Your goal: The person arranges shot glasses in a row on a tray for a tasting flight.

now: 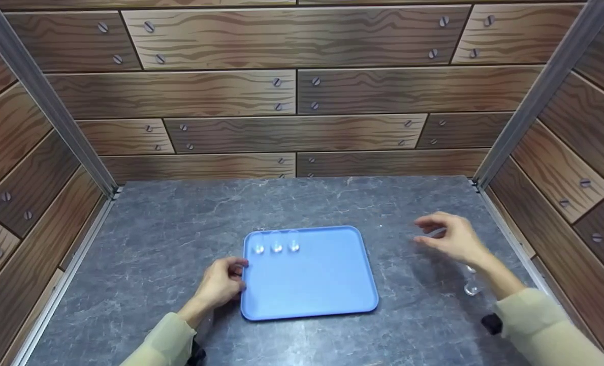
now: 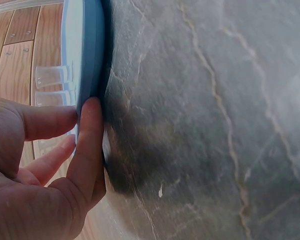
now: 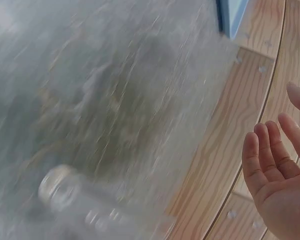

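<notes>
A blue tray (image 1: 312, 279) lies on the table, and my left hand (image 1: 220, 282) pinches the rim at its left side. The left wrist view has the thumb and fingers (image 2: 90, 130) of that hand at the tray edge. Three small clear glasses (image 1: 277, 246) stand in a row in the tray's far left corner. To the right of the tray, my right hand (image 1: 449, 236) is above the table with fingers spread and nothing between them. Under the right wrist, another clear glass (image 1: 471, 290) is partly hidden by the forearm; the right wrist view shows this glass (image 3: 62, 190) blurred.
A grey marbled table (image 1: 180, 213) carries everything. Wood-patterned panels (image 1: 302, 91) form walls at the back and both sides, with metal posts (image 1: 525, 96) at the corners. Dark wrist straps (image 1: 491, 323) sit by the pale sleeves.
</notes>
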Demonstrator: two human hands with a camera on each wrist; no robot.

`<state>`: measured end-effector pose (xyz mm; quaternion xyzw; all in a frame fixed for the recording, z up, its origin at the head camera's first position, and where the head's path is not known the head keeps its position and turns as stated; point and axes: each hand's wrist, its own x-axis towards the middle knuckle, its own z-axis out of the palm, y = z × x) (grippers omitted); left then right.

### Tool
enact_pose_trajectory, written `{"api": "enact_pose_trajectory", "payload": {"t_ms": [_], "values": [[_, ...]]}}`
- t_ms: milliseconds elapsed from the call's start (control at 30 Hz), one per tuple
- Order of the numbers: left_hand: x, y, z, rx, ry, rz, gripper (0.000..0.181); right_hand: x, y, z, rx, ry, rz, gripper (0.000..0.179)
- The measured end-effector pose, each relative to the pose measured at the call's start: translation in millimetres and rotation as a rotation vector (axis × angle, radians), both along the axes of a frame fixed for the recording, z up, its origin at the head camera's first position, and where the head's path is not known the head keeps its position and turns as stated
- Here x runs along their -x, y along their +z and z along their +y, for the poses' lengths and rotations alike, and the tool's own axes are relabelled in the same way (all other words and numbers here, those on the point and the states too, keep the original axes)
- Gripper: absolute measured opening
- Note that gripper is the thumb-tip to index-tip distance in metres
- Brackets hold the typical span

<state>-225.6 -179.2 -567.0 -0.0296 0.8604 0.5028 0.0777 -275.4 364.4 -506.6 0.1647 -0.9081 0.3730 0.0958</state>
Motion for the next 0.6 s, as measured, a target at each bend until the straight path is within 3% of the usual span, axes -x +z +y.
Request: {"api": "enact_pose_trajectory", "payload": {"t_ms": [367,600], "values": [[-1.2,-0.3,0.1,-0.012,0.010,-0.003,0.055,-11.8,-7.0,51.0,0.007,-0.103,0.052,0.035],[-0.8,0.3,-0.5,-0.004,0.006,-0.006,0.054,-16.8,-19.4,82.8,-0.029,-0.178,0.028,0.038]]}}
